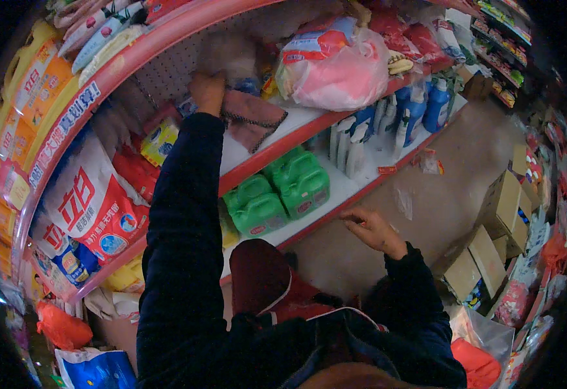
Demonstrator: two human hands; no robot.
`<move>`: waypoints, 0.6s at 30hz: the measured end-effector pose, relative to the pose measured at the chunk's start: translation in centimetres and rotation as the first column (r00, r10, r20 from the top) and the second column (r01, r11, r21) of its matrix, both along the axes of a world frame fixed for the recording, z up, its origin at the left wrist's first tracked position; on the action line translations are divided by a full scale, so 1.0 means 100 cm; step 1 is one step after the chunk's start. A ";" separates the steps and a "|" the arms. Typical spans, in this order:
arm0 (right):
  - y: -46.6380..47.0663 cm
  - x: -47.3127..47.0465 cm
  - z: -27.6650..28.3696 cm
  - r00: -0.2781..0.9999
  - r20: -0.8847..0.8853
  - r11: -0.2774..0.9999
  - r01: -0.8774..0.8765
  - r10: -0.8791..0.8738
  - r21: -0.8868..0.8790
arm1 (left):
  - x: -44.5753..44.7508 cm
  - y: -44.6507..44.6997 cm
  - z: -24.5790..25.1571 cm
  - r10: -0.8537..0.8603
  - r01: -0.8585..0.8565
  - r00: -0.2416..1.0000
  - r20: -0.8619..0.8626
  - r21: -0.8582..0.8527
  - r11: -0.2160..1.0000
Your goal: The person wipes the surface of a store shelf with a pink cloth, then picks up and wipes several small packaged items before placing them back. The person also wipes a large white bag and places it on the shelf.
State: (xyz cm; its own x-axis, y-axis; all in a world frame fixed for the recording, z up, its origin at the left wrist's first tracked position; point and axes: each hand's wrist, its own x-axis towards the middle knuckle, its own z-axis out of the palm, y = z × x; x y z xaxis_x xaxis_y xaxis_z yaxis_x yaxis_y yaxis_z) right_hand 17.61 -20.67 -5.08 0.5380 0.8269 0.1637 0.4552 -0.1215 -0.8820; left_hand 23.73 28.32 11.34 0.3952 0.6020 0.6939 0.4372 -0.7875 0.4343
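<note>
My left hand (208,92) reaches onto the upper shelf (237,158), in front of its perforated back panel. Beside the fingers a dusky pink cloth (252,119) with dark stitched edges lies on the white shelf board. A pale, blurred item (227,53) is just beyond the hand. The fingertips are hidden, so what they grip is unclear. My right hand (373,231) hangs over the floor near the lower shelf's red edge, loosely curled with nothing in it. Green plastic jugs (283,189) stand on the lower shelf between my arms.
A pink plastic bag (346,73) of goods sits farther along the upper shelf. Blue and white bottles (405,116) stand below. Red and white detergent bags (96,194) fill the left side. Opened cardboard boxes (475,265) are at right, and plastic scraps (404,202) lie on the floor.
</note>
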 end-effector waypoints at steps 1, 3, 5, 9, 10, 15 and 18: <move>-0.001 0.000 0.001 1.000 -0.013 1.000 0.002 -0.002 -0.014 | 0.000 -0.001 0.006 -0.015 0.017 0.997 0.075 -0.018 1.000; -0.003 -0.002 0.002 1.000 -0.019 1.000 0.003 -0.004 -0.018 | 0.002 0.003 0.015 -0.049 0.060 0.978 0.202 -0.051 0.997; -0.005 -0.003 0.002 1.000 -0.016 1.000 -0.003 0.004 0.005 | 0.003 0.012 0.017 -0.030 0.039 0.967 0.254 -0.031 0.999; -0.007 -0.004 -0.001 1.000 -0.008 1.000 0.010 -0.009 0.019 | 0.000 0.028 0.018 -0.012 0.047 0.991 0.132 -0.268 0.962; -0.007 -0.004 -0.003 1.000 0.021 1.000 0.014 -0.014 0.019 | -0.003 0.028 0.018 -0.030 0.072 0.988 0.149 -0.285 0.956; -0.014 -0.002 -0.013 0.999 -0.011 0.998 0.041 -0.041 0.047 | -0.037 -0.009 0.026 -0.204 0.238 0.938 0.279 -0.093 0.967; -0.014 0.000 -0.014 0.998 -0.025 0.996 0.052 -0.051 0.069 | -0.063 -0.058 0.038 -0.248 0.236 0.815 0.524 0.092 0.967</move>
